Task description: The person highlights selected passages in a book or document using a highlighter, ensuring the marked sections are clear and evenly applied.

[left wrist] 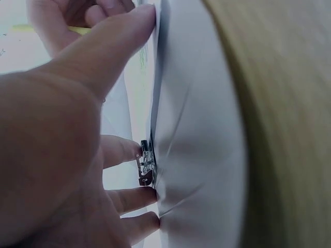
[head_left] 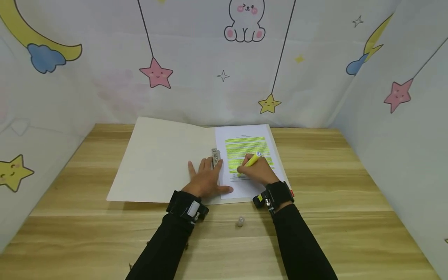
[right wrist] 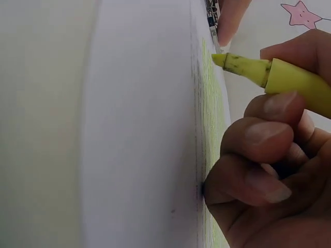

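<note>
A white folder [head_left: 157,159] lies spread flat on the table, with a printed sheet [head_left: 241,190] on its right half. Most of the sheet's text lines are marked bright yellow. My right hand [head_left: 260,171] pinches an uncapped yellow highlighter [right wrist: 297,85] over the lower lines. Its chisel tip is close to the paper; contact cannot be made out. With fingers spread, my left hand [head_left: 206,182] rests across the folder's fold, thumb on the sheet's lower left edge. Beside its fingertips is the metal clip [head_left: 215,154], partly behind the forefinger in the left wrist view.
A small translucent object [head_left: 240,221] lies on the wooden table [head_left: 350,217], in front of the folder and between the forearms. Behind the table hangs a white backdrop [head_left: 196,97] with cartoon stars, and similar walls stand at both sides.
</note>
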Available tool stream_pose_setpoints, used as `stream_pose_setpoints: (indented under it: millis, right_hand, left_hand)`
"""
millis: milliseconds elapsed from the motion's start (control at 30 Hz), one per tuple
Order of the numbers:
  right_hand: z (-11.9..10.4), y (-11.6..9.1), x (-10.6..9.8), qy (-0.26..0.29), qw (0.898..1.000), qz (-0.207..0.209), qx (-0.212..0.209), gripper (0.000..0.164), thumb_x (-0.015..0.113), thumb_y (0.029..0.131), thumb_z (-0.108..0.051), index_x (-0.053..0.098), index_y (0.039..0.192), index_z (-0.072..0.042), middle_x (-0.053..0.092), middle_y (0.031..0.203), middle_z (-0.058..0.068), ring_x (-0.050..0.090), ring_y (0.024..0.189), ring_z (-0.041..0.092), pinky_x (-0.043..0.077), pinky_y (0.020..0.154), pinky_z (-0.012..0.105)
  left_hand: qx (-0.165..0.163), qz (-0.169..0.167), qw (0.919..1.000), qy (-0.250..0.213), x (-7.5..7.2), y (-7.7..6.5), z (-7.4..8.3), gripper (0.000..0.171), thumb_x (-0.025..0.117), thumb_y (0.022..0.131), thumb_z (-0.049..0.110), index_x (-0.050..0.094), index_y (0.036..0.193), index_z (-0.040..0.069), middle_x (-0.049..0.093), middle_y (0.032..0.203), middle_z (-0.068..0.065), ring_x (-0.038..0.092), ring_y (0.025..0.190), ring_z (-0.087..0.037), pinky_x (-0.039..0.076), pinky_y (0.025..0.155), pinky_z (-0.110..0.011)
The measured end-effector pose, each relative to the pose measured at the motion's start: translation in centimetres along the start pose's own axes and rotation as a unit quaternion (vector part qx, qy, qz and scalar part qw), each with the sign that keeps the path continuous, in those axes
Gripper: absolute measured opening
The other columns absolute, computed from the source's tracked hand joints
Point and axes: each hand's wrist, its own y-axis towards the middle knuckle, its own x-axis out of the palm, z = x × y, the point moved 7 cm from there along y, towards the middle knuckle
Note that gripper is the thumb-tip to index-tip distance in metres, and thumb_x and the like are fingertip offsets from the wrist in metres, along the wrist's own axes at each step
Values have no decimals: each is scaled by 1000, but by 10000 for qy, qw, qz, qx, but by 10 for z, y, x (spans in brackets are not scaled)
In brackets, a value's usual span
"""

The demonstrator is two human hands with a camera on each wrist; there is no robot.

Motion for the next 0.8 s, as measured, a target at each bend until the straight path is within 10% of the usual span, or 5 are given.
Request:
stream_pose_setpoints:
  millis: [800]
  right_hand:
    - [0, 2, 1, -380, 9988, 274, -140, 20, 73, 78, -11, 57, 67, -10, 57, 60, -1, 49, 55, 13, 39, 53, 26]
  left_hand:
    - [21, -12, 10000, -57, 2, 3, -1, 104, 71, 78, 65, 25, 158, 17, 15, 164, -21, 12, 151, -40, -4, 114, -74]
